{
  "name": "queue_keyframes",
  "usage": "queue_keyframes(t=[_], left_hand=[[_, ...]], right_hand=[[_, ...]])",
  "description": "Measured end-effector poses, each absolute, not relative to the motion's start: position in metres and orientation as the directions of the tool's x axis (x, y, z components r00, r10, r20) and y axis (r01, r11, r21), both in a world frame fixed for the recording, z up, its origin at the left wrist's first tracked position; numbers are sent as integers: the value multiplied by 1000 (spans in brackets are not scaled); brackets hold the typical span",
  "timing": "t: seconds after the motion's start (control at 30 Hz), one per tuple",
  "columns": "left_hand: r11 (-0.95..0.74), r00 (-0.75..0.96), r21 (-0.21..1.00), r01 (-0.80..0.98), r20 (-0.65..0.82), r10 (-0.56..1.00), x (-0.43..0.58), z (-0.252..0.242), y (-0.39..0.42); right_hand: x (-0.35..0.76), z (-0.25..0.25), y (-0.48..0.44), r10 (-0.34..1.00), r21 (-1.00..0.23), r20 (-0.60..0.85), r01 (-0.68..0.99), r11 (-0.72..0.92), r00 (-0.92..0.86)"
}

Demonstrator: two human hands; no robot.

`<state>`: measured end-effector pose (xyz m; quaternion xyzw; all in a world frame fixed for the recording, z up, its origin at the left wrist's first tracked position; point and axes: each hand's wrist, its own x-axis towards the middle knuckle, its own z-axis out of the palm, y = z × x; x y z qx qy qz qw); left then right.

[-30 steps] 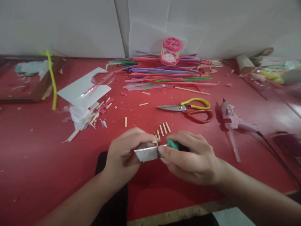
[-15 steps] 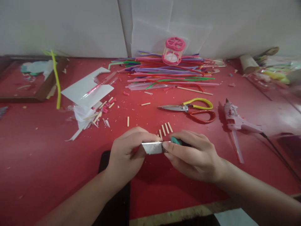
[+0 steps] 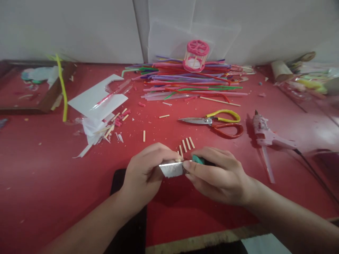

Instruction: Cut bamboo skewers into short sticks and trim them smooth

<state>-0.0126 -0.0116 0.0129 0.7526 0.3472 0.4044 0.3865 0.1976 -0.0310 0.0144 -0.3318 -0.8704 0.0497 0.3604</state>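
Observation:
My right hand [image 3: 219, 174] is closed around a cutter knife [image 3: 172, 170] with a green part on its handle. The wide metal blade points left, toward my left hand [image 3: 147, 171]. Fingers of my left hand are pinched on a small wooden stick, whose pale tip [image 3: 179, 160] shows just above the blade; most of it is hidden. Whether the blade touches the stick I cannot tell. Right beyond my hands, several short cut sticks [image 3: 188, 144] lie side by side. Another short stick [image 3: 144, 136] lies just past my left hand.
Scissors [image 3: 209, 121] with yellow and red handles lie ahead, a pink glue gun [image 3: 267, 134] to the right. Behind are colourful pipe cleaners [image 3: 185, 83] and a pink round-ended frame [image 3: 197, 56]. White board [image 3: 87, 98] and scraps lie left. A black flat object [image 3: 132, 225] lies under my left forearm.
The blade has tilted slightly, its face turning more toward me, and the stick's pale tip shows more clearly above it. Both hands stay in nearly the same place.

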Motion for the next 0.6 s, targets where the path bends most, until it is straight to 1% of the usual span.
queue_keyframes(t=[0.3,0.6], left_hand=[[-489,485,848,206,345,804,-11,17,-11],[-508,492,840,190,367,790,-10,20,-11]], right_hand=[[200,11,-32,614,-352,588,516,781,-527],[200,17,-31,599,-335,606,515,789,-523]])
